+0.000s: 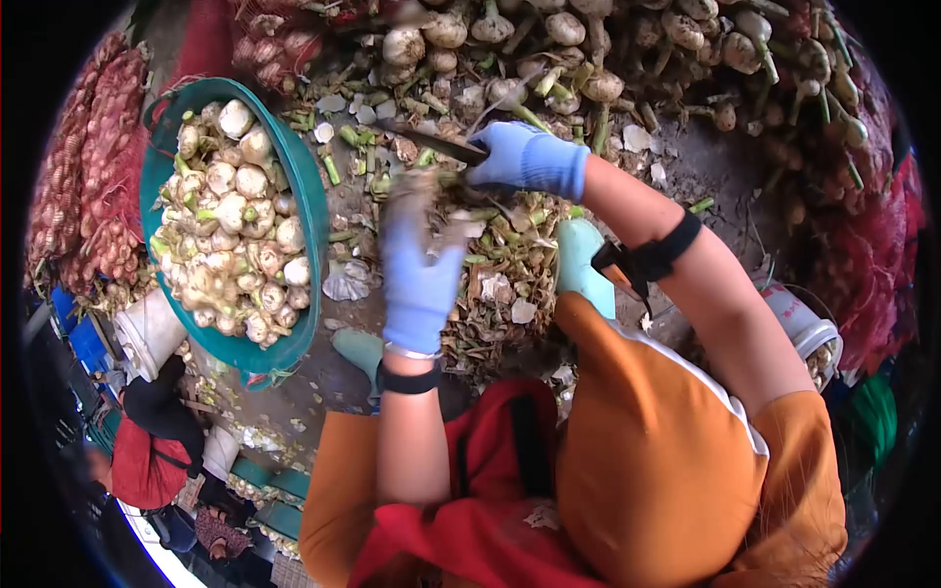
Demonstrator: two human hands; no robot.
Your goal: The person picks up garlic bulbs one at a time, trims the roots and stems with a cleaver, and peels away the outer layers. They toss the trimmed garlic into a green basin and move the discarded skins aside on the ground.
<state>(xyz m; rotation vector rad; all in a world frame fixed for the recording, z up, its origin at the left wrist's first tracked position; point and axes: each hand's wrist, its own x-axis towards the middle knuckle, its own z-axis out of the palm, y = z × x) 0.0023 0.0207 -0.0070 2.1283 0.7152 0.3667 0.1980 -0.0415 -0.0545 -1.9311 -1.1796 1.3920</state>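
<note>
Both my hands wear blue gloves. My right hand (pixel 524 160) is closed around the handle of a dark-bladed knife (pixel 431 143), whose blade points left. Just below the blade is my left hand (pixel 420 265), its fingers smeared by motion; a brownish blurred shape lies at the fingertips, and I cannot make out whether it is held. Beneath both hands spreads a heap of cut stems and dry peel (pixel 500 279). To the left stands a teal basket (pixel 319 211) full of trimmed white bulbs (pixel 230 211).
Untrimmed bulbs with stems (pixel 588 39) are piled along the top. Red net sacks (pixel 108 157) stand at the far left, more at the right. A white bucket (pixel 804 323) is at the right, another (pixel 152 333) below the basket. Another person (pixel 147 461) is at lower left.
</note>
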